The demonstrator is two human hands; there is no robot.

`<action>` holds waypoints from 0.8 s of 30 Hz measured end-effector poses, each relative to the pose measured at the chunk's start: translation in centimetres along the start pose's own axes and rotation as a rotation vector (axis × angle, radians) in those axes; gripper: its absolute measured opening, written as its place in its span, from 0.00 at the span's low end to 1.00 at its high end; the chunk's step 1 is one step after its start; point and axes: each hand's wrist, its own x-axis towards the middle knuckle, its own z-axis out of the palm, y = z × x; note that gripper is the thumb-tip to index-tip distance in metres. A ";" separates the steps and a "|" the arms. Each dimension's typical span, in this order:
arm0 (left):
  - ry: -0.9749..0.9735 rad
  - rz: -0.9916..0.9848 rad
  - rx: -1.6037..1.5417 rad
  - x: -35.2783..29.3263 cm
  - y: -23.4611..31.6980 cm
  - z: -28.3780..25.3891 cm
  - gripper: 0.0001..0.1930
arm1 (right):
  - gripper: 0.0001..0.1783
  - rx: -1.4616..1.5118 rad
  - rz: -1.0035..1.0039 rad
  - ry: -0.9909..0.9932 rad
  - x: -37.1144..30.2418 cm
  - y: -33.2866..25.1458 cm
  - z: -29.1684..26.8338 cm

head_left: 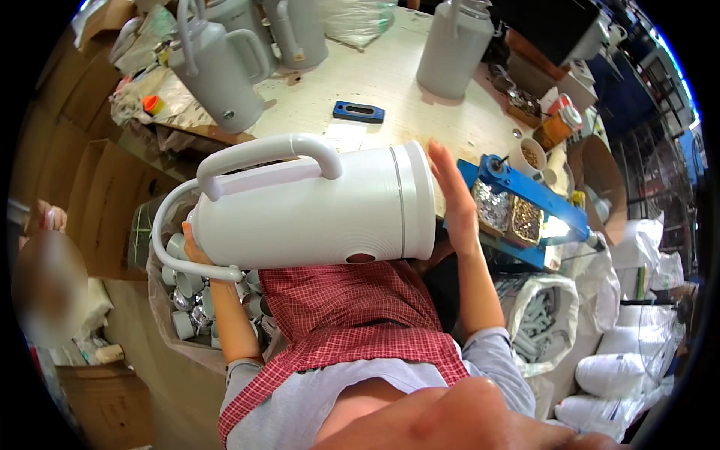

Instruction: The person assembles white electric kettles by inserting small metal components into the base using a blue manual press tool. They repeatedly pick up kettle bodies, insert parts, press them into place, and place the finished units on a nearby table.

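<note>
A pale grey vacuum flask point(307, 214) lies on its side in front of my body, its base to the right. It has a fixed side handle, a looped carrying handle at the neck end and a dark oval spot low on its side. My left hand point(196, 246) grips the neck end, its fingers partly hidden behind the flask. My right hand point(457, 196) is held flat with fingers stretched out beside the base; whether the palm touches it, I cannot tell.
Several similar flasks point(217, 75) stand on the pale worktable point(390, 56), with a blue tool point(358, 112) lying between. To the right are a blue bench press point(536, 196) and trays of small metal parts point(525, 217). Bags of parts point(536, 326) flank my lap. Another person is at far left.
</note>
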 end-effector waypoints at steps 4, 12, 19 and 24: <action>0.066 -0.008 0.069 0.4 -1.6 -1.6 0.29 | 0.47 -0.605 -0.340 -0.023 -4.2 -0.8 0.4; -0.147 0.271 0.699 -3.7 3.8 -1.7 0.25 | 0.38 0.091 0.836 -0.055 -8.5 5.7 -1.8; -0.144 0.133 0.730 -4.3 4.4 -0.4 0.28 | 0.66 -0.675 0.121 -0.353 -9.2 -0.6 -3.5; -0.332 0.165 0.666 -2.7 1.9 0.2 0.27 | 0.58 -0.405 0.275 -0.747 -10.2 0.7 -2.7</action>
